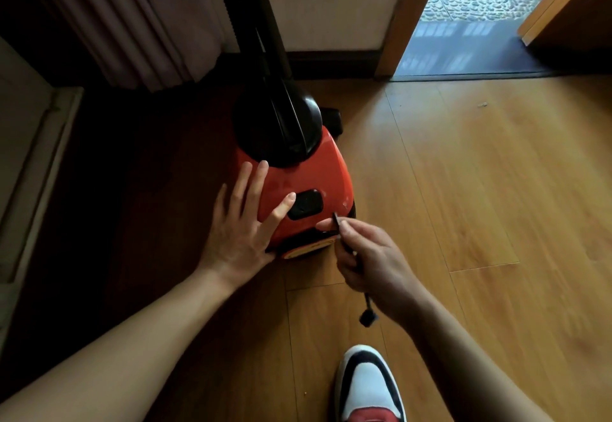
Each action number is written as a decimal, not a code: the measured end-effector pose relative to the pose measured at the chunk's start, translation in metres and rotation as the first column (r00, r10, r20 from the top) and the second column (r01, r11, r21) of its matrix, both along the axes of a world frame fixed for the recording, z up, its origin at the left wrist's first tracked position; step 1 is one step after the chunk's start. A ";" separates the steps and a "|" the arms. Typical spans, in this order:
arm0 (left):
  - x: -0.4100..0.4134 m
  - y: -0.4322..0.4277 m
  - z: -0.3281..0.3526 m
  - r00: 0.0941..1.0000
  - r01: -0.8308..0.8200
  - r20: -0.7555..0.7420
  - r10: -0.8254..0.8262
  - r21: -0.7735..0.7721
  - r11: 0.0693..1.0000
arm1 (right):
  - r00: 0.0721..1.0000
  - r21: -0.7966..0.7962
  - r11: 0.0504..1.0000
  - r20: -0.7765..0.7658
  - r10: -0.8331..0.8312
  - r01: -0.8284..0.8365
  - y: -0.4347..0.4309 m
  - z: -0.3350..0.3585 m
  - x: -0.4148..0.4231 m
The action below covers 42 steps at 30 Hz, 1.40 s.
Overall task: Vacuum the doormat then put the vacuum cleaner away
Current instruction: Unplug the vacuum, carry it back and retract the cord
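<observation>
Vacuum cleaner [308, 173]: red body on the wooden floor [463, 173], by the wall, with a black hose [265, 40] rising from its top.
Left hand [238, 232]: fingers straight and spread, pressed flat on the red body.
Right hand [371, 266]: curled round the black cord [336, 222] at the vacuum's rear — plug [367, 318] dangling below.
Doormat [463, 53]: grey, in the doorway, well apart.

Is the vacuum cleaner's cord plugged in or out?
Out: the plug dangles free below the right hand, which pinches the cord beside the vacuum cleaner.

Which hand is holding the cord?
The right hand pinches the black cord, plug dangling below; the left hand lies flat on the red vacuum cleaner.
</observation>
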<state>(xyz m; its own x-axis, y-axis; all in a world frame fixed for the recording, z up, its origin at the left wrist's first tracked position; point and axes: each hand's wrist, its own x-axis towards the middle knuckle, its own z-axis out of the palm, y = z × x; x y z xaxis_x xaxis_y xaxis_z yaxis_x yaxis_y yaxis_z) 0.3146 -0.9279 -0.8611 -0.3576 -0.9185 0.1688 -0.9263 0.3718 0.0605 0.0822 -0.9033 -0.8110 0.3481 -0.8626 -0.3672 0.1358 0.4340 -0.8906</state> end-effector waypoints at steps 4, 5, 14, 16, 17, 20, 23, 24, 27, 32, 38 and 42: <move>0.003 0.000 0.003 1.000 0.020 0.007 -0.020 0.014 1.000 | 0.998 -0.047 0.999 -0.065 0.016 -0.019 0.019 -0.021 0.026; 0.005 0.000 0.004 0.999 0.038 0.000 -0.038 0.026 0.999 | 0.998 -0.056 0.998 -0.063 0.013 -0.017 0.022 -0.026 0.032; 0.018 0.000 0.034 0.992 0.071 -0.112 -0.057 0.126 0.990 | 0.965 -0.190 0.982 -0.256 -0.049 -0.001 0.025 -0.056 0.079; 0.013 0.000 0.034 0.994 0.039 -0.106 -0.027 0.116 0.992 | 0.968 -0.175 0.984 -0.251 -0.018 -0.026 0.025 -0.057 0.086; 0.010 0.000 0.034 0.995 0.018 -0.099 -0.007 0.113 0.993 | 0.970 -0.150 0.988 -0.242 0.003 -0.040 0.025 -0.059 0.089; 0.002 0.000 0.033 0.996 -0.030 -0.077 0.039 0.114 0.993 | 0.968 -0.113 0.992 -0.250 0.034 -0.064 0.024 -0.067 0.098; -0.001 0.001 0.031 0.996 -0.046 -0.071 0.054 0.112 0.993 | 0.941 -0.129 0.980 -0.324 0.101 -0.150 0.023 -0.077 0.102; -0.001 0.001 0.030 0.996 -0.045 -0.072 0.053 0.111 0.993 | 0.942 -0.103 0.980 -0.309 0.131 -0.170 0.024 -0.079 0.102; 0.000 0.001 0.028 0.998 -0.039 -0.051 0.045 0.110 0.993 | 0.936 0.063 0.962 -0.222 0.272 -0.265 0.028 -0.084 0.098; 0.000 0.002 0.023 0.999 -0.047 -0.022 0.049 0.113 0.992 | 0.853 0.235 0.915 -0.343 0.394 -0.328 0.023 -0.101 0.063; 0.000 0.002 0.019 0.999 -0.038 -0.025 0.040 0.084 0.996 | 0.760 0.123 0.945 -0.567 0.318 -0.304 -0.009 -0.104 0.008; -0.001 0.004 0.018 0.999 -0.036 -0.032 0.039 0.078 0.996 | 0.660 0.070 0.871 -0.624 0.419 -0.487 -0.020 -0.107 -0.017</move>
